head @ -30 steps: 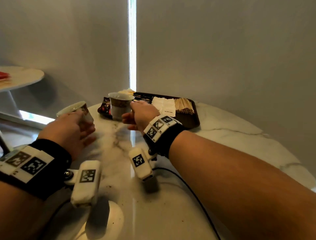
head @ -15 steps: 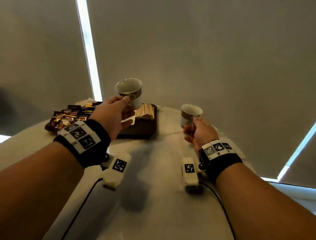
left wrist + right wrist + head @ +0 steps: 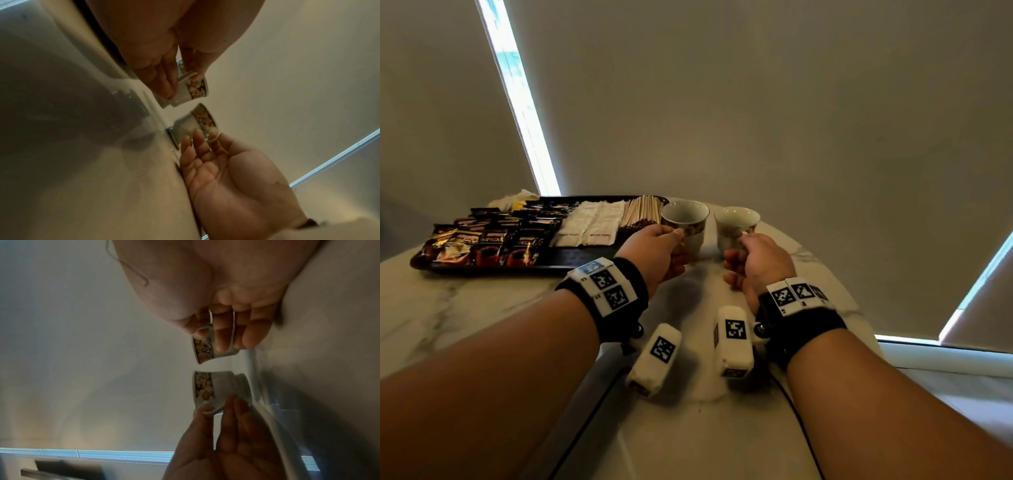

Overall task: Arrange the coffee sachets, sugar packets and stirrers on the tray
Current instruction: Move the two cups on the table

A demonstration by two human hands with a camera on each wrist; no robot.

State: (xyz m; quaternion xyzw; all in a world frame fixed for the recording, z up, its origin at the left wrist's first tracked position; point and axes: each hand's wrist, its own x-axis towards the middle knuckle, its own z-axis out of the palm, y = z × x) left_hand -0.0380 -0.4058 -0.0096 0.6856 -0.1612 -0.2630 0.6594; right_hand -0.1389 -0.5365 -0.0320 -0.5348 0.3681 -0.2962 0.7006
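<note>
A dark tray [image 3: 571,262] lies at the far left of the marble table. It holds rows of dark coffee sachets [image 3: 493,240], white sugar packets [image 3: 592,222] and a bundle of wooden stirrers [image 3: 640,212]. Just right of the tray, my left hand [image 3: 677,237] pinches the handle of a white patterned cup [image 3: 686,222]. My right hand [image 3: 742,240] pinches the handle of a second cup [image 3: 736,222] beside it. Both wrist views show the same grips, on the left cup [image 3: 193,87] and the right cup [image 3: 207,347]. Both cups sit upright, low at the tabletop; contact is unclear.
The round marble table [image 3: 688,428] ends close behind and right of the cups. Crumpled light wrappers [image 3: 512,202] lie behind the tray. Roller blinds hang behind the table, with bright window strips [image 3: 517,99].
My left hand has lowered its cup from above the tray to the tabletop right of the stirrers. The right hand's cup now stands close beside it. The head view has swung.
</note>
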